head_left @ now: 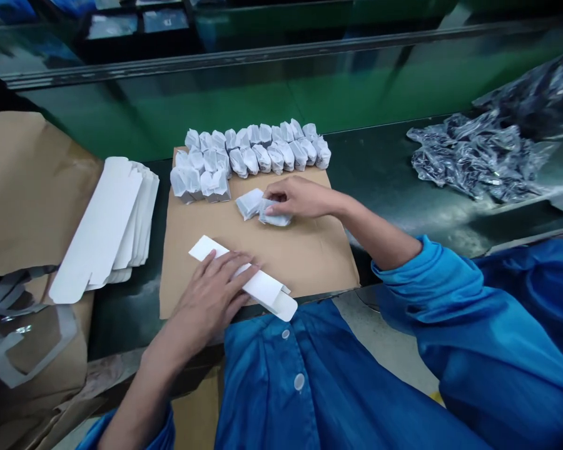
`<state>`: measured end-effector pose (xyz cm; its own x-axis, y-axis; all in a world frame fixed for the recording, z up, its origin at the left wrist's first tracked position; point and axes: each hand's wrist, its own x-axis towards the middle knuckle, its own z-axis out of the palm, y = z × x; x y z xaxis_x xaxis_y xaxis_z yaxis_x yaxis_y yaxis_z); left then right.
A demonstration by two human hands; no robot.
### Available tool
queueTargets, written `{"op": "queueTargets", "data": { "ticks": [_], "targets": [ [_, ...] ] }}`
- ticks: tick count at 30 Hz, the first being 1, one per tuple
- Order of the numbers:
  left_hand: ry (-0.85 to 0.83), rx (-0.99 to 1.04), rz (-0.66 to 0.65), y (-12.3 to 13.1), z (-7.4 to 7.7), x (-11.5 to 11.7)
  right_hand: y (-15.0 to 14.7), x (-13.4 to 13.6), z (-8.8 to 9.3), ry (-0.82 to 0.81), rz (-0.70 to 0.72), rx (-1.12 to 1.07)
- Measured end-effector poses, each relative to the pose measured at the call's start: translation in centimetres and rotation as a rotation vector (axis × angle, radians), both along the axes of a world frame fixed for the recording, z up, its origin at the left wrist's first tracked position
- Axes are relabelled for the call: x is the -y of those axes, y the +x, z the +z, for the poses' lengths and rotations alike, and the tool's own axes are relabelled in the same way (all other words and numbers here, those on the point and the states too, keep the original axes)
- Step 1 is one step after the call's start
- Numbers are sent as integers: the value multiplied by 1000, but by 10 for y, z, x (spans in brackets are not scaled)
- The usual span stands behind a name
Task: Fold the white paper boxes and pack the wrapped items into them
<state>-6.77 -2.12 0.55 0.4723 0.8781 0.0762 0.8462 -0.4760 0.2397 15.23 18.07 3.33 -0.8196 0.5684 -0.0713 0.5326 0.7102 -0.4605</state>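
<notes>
My left hand lies across a long, narrow white carton, its fingers over the top and far side. The carton's end flap stands open near the front edge of the cardboard sheet. Further back, my right hand closes its thumb and fingers on a small paper-wrapped packet. Touching it on the left is a similar wrapped packet. Behind them, several more wrapped packets stand close together in rows along the back of the sheet.
A stack of flat white cartons lies to the left, beside a brown cardboard box. On the right, crumpled clear plastic bags cover part of the dark bench. A green panel rises behind the bench.
</notes>
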Motion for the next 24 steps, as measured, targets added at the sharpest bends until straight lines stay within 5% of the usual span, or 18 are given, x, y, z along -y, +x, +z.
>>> {"op": "queueTargets", "data": {
  "ticks": [5,10,14,19,24],
  "targets": [
    [152,-75,232,-2,-10,-10,28,7,-8,205,-378,30],
    [123,-32,86,22,-7,-19,37,36,-18,206,-212,7],
    [34,-28,-18,36,-5,-27,46,39,-3,-31,-159,45],
    [39,6,-17,35,-7,-21,63,42,-9,322,-515,164],
    [69,61,-47,31,-6,-16,61,40,-36,311,-266,27]
  ]
}}
